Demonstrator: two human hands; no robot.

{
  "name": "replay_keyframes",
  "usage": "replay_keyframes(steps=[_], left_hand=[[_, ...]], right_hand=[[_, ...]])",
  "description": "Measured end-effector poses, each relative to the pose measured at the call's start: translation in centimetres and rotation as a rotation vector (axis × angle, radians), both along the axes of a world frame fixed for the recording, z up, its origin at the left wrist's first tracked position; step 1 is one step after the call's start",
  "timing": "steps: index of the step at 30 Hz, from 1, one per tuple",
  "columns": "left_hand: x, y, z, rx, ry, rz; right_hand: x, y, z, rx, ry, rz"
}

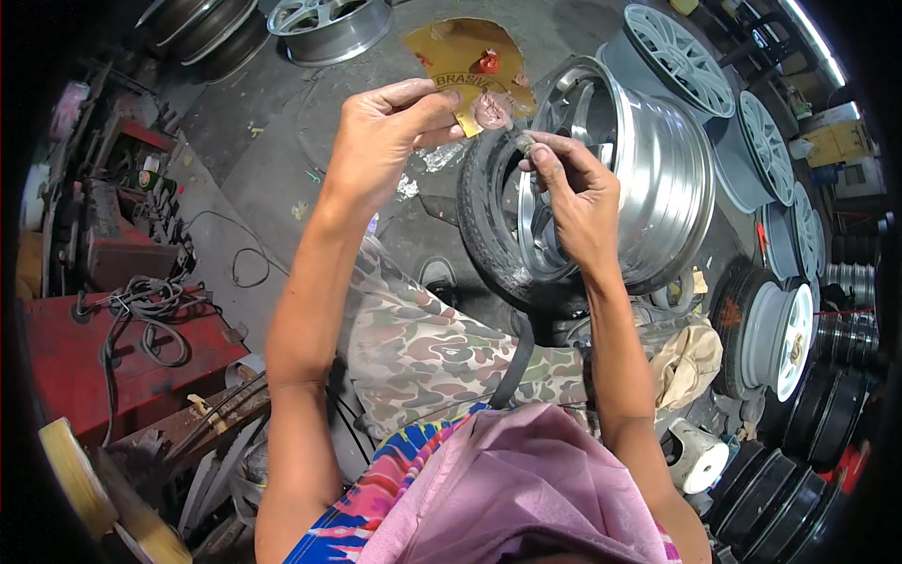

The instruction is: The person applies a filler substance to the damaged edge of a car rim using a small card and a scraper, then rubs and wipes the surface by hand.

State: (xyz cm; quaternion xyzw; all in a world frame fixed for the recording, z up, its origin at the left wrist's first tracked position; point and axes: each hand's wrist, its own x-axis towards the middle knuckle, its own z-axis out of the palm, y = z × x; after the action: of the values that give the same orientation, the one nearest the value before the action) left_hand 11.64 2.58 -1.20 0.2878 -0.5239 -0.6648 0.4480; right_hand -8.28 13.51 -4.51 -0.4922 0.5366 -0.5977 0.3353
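Note:
My left hand (385, 141) is closed, pinching the lower left edge of a curved brown piece of sandpaper backing (460, 52). A lump of pinkish putty (492, 111) lies on its lower part, and a dab of red paste (489, 62) sits higher up. With thumb and fingers my right hand (575, 188) pinches a small grey, putty-smeared piece (523, 142), whose tip is close by the putty; its exact kind is too small to tell. Just beyond and beside my right hand, a shiny silver wheel rim (662, 179) rests on a black tire (484, 226).
Grey wheel rims (676, 56) stand along the right, near a tire with a white-lipped rim (794, 343). More rims (329, 33) lie at the far left. A red metal box (141, 362) with a coiled cable (155, 301) stands left. Black rims (780, 503) are stacked at lower right.

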Motion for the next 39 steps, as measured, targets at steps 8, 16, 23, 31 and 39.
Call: replay_keyframes(steps=[8, 16, 23, 31, 39], left_hand=[[0.7, 0.0, -0.7, -0.034, -0.032, 0.056], [1.9, -0.4, -2.5, 0.237, 0.091, 0.098], [1.8, -0.3, -3.3, 0.457, 0.286, 0.069], [2.4, -0.5, -4.1, 0.459, 0.242, 0.122], [1.4, -0.1, -3.4, 0.458, 0.217, 0.009]], right_hand=[[1.3, 0.1, 0.2, 0.068, 0.043, 0.094], [2.2, -1.7, 0.7, -0.163, 0.260, -0.056], [4.6, -2.1, -0.3, -0.296, 0.492, -0.184], [3.8, 0.1, -1.6, -0.207, 0.525, -0.125], [2.6, 0.8, -0.4, 0.051, -0.095, 0.004]])
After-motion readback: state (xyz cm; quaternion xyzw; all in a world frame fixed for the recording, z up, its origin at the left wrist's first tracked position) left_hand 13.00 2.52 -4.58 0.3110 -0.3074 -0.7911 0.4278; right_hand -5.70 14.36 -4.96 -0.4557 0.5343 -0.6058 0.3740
